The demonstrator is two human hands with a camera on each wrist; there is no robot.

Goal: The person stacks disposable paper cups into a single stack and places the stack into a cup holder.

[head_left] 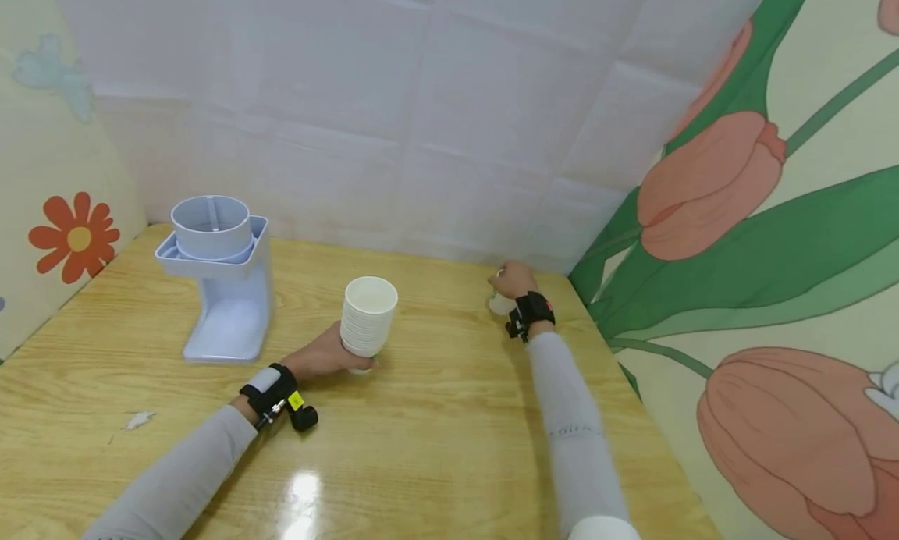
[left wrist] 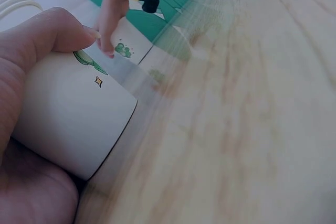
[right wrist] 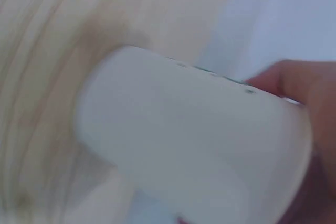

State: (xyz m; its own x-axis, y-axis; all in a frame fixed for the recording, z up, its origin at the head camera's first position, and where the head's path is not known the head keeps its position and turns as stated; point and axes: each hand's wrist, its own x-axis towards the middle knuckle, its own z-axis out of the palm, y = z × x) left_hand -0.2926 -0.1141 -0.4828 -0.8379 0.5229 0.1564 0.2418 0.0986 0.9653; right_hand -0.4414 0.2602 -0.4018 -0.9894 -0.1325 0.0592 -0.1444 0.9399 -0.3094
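Observation:
My left hand (head_left: 328,357) grips a tall stack of nested white paper cups (head_left: 368,314) around its lower part. In the left wrist view, the bottom cup (left wrist: 68,108) of that stack shows a green leaf print and a small yellow star, with thumb and fingers wrapped about it. At the back right of the table, my right hand (head_left: 516,278) holds a single white paper cup (head_left: 500,303) from above by its rim. The right wrist view has this cup (right wrist: 194,135) large and blurred, fingers at its rim end and its base toward the wood.
A pale blue plastic stand (head_left: 228,314) with a round open holder on top stands at the left of the wooden table (head_left: 421,446). White sheeting (head_left: 351,134) hangs along the back edge. A wall with painted tulips (head_left: 730,189) borders the right side.

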